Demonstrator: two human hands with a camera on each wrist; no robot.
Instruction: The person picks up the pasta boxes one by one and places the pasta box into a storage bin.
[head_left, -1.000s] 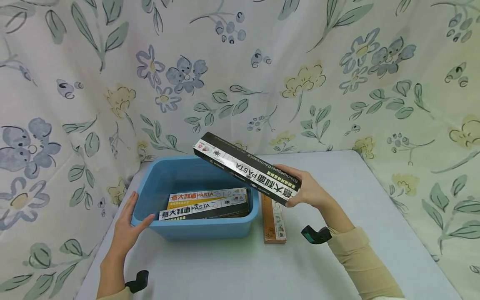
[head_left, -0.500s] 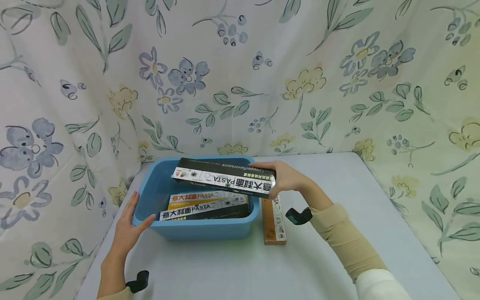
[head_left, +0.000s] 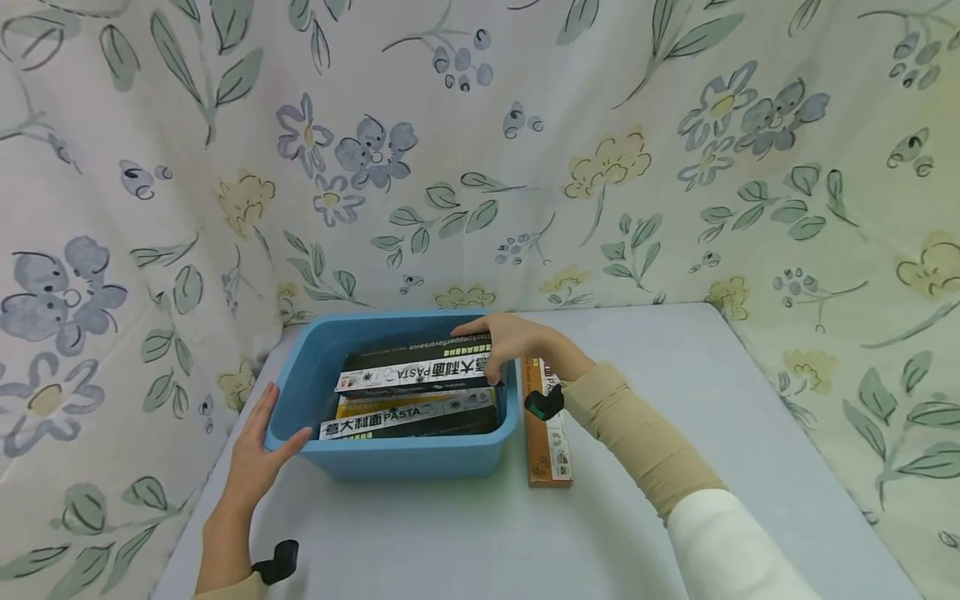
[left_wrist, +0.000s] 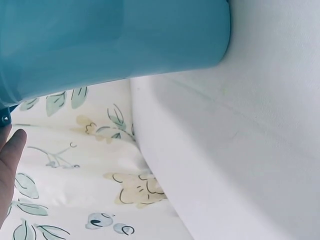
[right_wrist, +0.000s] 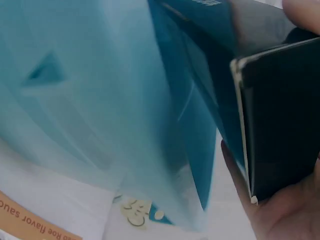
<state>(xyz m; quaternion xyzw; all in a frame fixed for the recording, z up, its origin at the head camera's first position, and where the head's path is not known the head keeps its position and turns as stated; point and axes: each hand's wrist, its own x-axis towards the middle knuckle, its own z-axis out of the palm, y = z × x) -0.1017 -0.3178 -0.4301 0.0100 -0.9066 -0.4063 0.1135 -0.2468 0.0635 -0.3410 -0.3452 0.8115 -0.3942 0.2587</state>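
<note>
My right hand (head_left: 510,337) reaches over the right side of a blue plastic bin (head_left: 405,461) and grips one end of a black pasta box (head_left: 416,373). The box lies lengthwise inside, below the far rim, its printing upside down in the head view. In the right wrist view, the dark end of this pasta box (right_wrist: 282,115) sits between thumb and fingers beside the bin's wall. My left hand (head_left: 258,454) rests at the bin's front left corner, fingers straight along the side and thumb by the front rim. Another black pasta box (head_left: 408,417) lies nearer the front, partly covering a yellow one (head_left: 358,407).
Right of the bin, an orange-brown pasta box (head_left: 549,450) lies on the white table (head_left: 675,400), partly hidden by my right forearm. A floral cloth (head_left: 480,167) hangs behind the table and along its left side.
My right hand has moved left and down, bringing the black pasta box from above the bin's right rim to inside it and levelling it. The left hand has stayed at the corner.
</note>
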